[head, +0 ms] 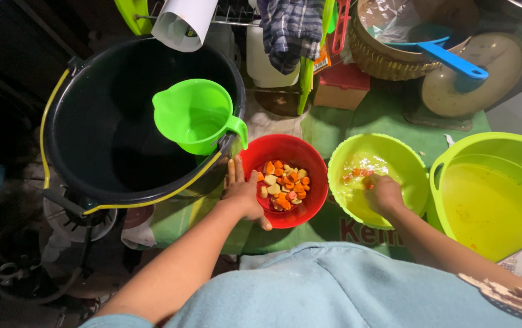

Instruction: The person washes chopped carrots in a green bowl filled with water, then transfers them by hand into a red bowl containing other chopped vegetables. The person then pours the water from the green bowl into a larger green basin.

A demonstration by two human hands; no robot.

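While the left hand (244,194) rests against the near left rim of the red bowl (309,209), its grip is spread, fingers flat along the outside wall and thumb at the lip, steadying rather than lifting. The bowl stands on the green-covered worktop (388,112) and holds cut vegetable pieces (283,185), orange, pale and a few pink, heaped toward its left half.

The right hand (383,193) is down inside the lime bowl (349,194) just right of the red one. Its grip is curled about a few orange pieces in shallow water; whether the fingers are fully closed on them cannot be told from above.

A black bucket (100,140) stands at left with a green jug (197,115) hooked on its rim. A large lime basin (491,200) of yellowish water lies at far right, touching or nearly touching the lime bowl.

Judgement: the step in hand appears to be rinsing pieces in the lime bowl and moving them across to the red bowl. The next move would call for a firm closed grip on the wet pieces, a short carry leftward over the two rims, and the left hand keeping the red bowl from sliding.
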